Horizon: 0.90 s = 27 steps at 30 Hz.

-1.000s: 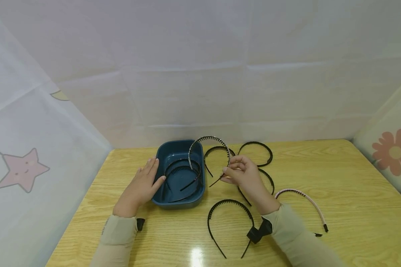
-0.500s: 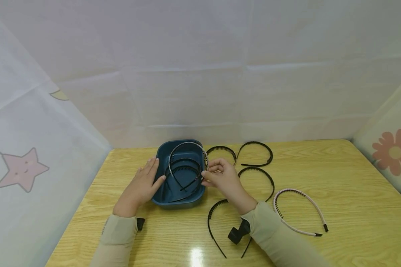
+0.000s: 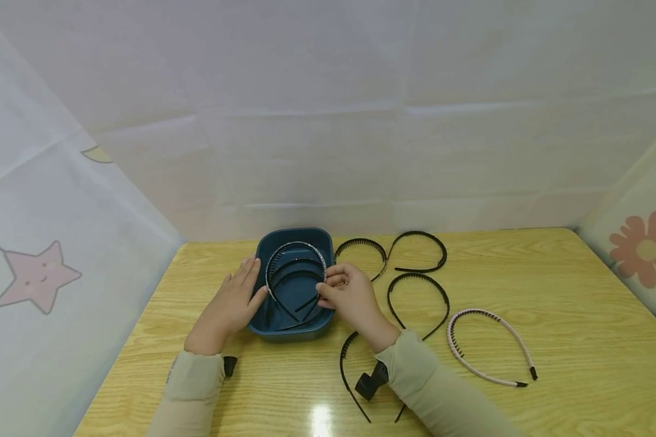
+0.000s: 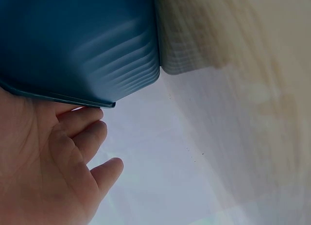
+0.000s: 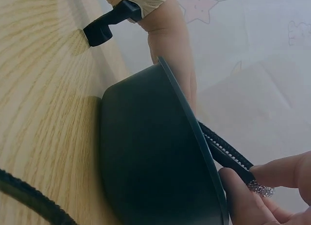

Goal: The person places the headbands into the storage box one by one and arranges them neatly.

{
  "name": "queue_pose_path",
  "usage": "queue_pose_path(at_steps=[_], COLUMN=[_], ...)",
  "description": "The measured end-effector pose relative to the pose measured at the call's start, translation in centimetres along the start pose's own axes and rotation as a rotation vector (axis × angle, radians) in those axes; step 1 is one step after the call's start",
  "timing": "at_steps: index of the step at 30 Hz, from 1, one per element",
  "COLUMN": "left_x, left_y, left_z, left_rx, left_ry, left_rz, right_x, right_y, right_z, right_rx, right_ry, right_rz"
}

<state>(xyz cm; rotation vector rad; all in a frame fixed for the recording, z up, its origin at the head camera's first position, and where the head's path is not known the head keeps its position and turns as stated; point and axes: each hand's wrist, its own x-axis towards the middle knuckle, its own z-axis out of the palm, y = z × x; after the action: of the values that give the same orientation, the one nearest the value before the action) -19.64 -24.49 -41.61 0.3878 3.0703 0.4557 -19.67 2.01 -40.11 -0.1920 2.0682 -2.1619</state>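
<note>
My right hand (image 3: 352,300) pinches one side of a glittery silver headband (image 3: 297,243), holding it over the blue plastic basin (image 3: 292,335). In the right wrist view, thumb and finger grip this headband (image 5: 227,152) just past the basin's rim. Black toothed headbands (image 3: 300,277) lie inside the basin, partly overlapped by the held one. My left hand (image 3: 229,306) rests along the basin's left rim with its fingers extended. The left wrist view shows that hand (image 4: 53,162) below the ribbed basin wall (image 4: 97,45), fingertips touching the rim.
Right of the basin, black headbands lie on the wooden table (image 3: 590,328): one near the basin (image 3: 361,241), one behind (image 3: 444,252), one mid-table (image 3: 418,276) and one in front (image 3: 343,364), partly under my right wrist. A pink headband (image 3: 516,341) lies further right. White sheeting (image 3: 328,152) encloses the table.
My right hand has moved left, carrying the glittery headband from above the table to over and down into the basin's opening. The left hand has stayed on the rim.
</note>
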Motion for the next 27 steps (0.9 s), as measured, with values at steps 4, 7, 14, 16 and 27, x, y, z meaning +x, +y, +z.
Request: queue_pose_path(at_steps=[4,7,14,16,27], left_x=[0.0,0.0,0.0,0.0,0.0], left_y=[-0.1,-0.2,-0.1,-0.1,0.0], left_z=[0.0,0.0,0.0,0.0,-0.1], left_rx=[-0.003,-0.011,-0.025,-0.031,-0.026], left_ry=[-0.003,-0.005,-0.016,-0.014,-0.006], left_rz=[0.003,0.003,0.000,0.003,0.012], right_x=[0.1,0.0,-0.2,-0.3,-0.4], right_y=[0.0,0.0,0.0,0.0,0.5], right_z=[0.1,0.2,1.1,1.4,2.1], right_rx=[-0.012,-0.017,-0.068,-0.103,-0.324], right_ry=[0.024,0.032,-0.020,-0.032,-0.055], right_rz=[-0.009,-0.024,-0.039,-0.046,-0.148])
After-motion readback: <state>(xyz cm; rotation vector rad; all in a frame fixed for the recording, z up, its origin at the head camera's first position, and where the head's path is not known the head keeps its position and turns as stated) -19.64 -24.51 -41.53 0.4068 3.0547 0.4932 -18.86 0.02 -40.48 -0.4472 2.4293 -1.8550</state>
